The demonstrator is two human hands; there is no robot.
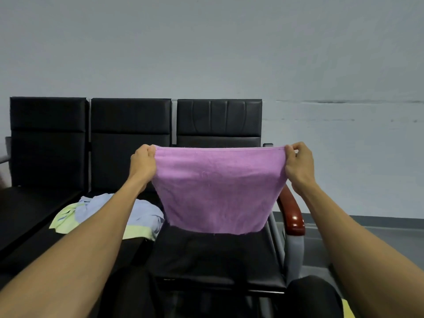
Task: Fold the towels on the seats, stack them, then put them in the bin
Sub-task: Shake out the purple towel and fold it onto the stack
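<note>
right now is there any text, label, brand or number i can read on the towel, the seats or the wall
None: no readable text shows anywhere in this view.
The purple towel, held up by the left hand and right hand, shows plain fabric with no tag or print.
The black seats and the wall show no lettering or signs.
The crumpled towels on the middle seat show none either.

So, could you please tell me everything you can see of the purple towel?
The purple towel looks like soft terry cloth, plain pinkish purple with a hemmed top edge. It hangs spread out in the air above the right-hand seat, top edge pulled taut, sides tapering toward a straight bottom edge. The left hand and right hand each pinch one top corner. Nothing else visibly touches it.
</note>
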